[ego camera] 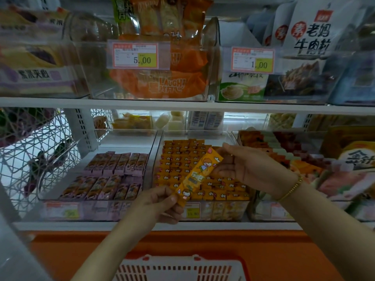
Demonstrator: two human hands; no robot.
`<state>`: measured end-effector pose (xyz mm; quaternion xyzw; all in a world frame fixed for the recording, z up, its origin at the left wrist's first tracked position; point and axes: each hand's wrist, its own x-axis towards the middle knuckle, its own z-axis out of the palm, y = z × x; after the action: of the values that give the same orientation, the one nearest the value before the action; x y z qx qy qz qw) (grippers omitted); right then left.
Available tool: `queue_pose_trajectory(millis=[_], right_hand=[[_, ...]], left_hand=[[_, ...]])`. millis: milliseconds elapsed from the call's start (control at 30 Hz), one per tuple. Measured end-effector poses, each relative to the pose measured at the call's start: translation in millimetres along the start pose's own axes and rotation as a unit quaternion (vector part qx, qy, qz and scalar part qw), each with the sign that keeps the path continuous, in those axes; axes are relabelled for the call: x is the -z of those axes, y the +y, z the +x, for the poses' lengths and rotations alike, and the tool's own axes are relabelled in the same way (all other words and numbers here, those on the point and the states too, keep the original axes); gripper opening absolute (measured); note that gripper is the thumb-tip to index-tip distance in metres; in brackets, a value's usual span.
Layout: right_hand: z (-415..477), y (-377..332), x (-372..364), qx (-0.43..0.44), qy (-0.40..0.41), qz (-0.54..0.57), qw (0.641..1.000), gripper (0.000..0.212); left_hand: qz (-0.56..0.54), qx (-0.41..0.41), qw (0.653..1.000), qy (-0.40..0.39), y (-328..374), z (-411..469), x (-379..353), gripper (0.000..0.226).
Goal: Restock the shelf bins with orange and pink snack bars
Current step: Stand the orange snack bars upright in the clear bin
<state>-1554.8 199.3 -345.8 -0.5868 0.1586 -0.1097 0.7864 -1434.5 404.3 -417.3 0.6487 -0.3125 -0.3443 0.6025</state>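
Status: restock is under way and not finished. The clear plastic bin of orange bars (233, 209), centre of the lower shelf, is packed row on row from its near wall to close to its far end; judged nearly full. The clear plastic bin of pink bars (91, 210), just left of it, holds two rows toward the near side, with bare floor behind them, so it likely needs more stock. The red plastic basket (178, 268) sits near you, below the shelf edge; its contents are not visible. In hand: one long orange foil-wrapped snack bar (197, 175), held slanted in the air above the orange bin, not yet set among the rows. Your left hand (160, 203) pinches its near lower end, thumb on top, fingers curled under. Your right hand (249, 167) takes the far upper end in a narrow pinch between thumb and fairly straight fingers. Both grips look light.
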Motion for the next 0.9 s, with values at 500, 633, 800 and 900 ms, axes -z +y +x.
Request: queue_pose_trajectory(millis=[500, 633, 800, 900], right_hand=[[0, 15, 9, -0.012, -0.001, -0.171, 0.985, 0.038], [-1, 14, 11, 0.005, 0.013, -0.140, 0.990, 0.020], [-5, 13, 10, 0.019, -0.047, -0.104, 0.993, 0.029], [-8, 15, 10, 0.053, -0.111, -0.158, 0.980, 0.030]], left_hand=[[0.028, 0.012, 1.000, -0.002, -3, 3, -13, 0.030], [-0.018, 0.049, 0.998, 0.040, -4, 4, -12, 0.032], [-0.231, 0.170, 0.957, -0.049, 1, 1, -9, 0.047], [-0.321, 0.208, 0.914, -0.137, 3, -3, -12, 0.055]])
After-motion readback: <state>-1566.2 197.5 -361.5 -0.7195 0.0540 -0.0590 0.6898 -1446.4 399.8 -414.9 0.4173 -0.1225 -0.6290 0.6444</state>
